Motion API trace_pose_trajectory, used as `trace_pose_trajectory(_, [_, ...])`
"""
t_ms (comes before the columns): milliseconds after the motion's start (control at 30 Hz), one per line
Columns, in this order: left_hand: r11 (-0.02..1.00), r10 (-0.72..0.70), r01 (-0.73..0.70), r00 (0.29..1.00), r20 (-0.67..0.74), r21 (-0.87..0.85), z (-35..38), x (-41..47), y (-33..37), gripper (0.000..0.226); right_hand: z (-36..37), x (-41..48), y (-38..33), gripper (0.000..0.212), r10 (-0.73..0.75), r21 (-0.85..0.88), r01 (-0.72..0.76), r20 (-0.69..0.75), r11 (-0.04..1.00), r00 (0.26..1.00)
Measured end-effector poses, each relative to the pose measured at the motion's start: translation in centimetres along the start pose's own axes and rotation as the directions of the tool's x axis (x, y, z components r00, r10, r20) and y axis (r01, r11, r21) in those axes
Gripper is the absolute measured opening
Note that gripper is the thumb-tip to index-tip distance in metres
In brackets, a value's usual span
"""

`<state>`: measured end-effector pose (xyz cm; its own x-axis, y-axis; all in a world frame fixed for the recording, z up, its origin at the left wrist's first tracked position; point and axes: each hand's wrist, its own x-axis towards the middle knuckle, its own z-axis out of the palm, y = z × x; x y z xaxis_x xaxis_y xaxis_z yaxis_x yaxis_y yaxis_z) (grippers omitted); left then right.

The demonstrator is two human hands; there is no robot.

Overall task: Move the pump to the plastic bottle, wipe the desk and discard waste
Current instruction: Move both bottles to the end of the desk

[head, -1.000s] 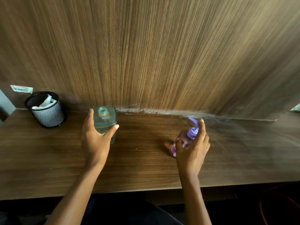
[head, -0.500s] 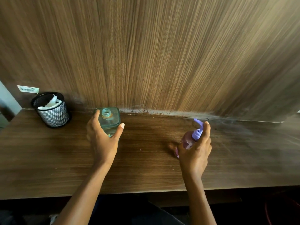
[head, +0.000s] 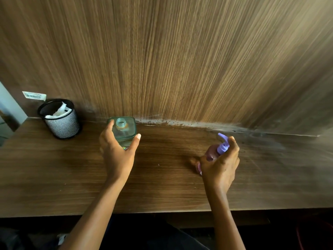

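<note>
My right hand (head: 220,165) is wrapped around a small pink bottle (head: 210,153) on the wooden desk (head: 54,177), one finger over its lilac pump (head: 223,144). My left hand (head: 117,152) cups the clear, squarish plastic bottle (head: 124,129), thumb and fingers against its sides, its threaded neck uncapped. Farther back on the left stands a round black mesh cup (head: 61,121) with crumpled white tissue (head: 58,110) inside, against the grained wood wall (head: 180,60).
</note>
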<state>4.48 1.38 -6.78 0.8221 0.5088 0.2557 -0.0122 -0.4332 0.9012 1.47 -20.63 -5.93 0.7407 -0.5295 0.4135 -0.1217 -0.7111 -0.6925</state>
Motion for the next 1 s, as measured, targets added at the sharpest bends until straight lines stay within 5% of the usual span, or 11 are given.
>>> trace_pose_trajectory(467, [0.999,-0.033,0.033,0.998,-0.046,-0.001,0.3,-0.2,0.2,0.083,-1.3,0.2,1.0,0.122,-0.098,0.074,0.085,0.187,0.994,0.978])
trace_pose_trajectory(633, [0.999,-0.046,0.046,0.998,-0.038,-0.002,0.6,-0.3,0.5,0.083,-1.7,0.4,1.1,0.112,-0.129,0.098,0.112,0.183,0.989,0.975])
trace_pose_trajectory(800, [0.999,-0.048,0.048,0.998,-0.050,-0.001,0.6,-0.3,0.6,0.082,-1.1,-0.6,-0.1,0.106,-0.242,-0.053,0.259,0.215,0.965,0.946])
trace_pose_trajectory(1000, [0.999,-0.048,0.048,0.998,-0.042,-0.005,0.5,-0.3,0.4,0.082,-0.8,-0.7,-0.5,0.103,-0.218,-0.087,0.240,0.206,0.967,0.954])
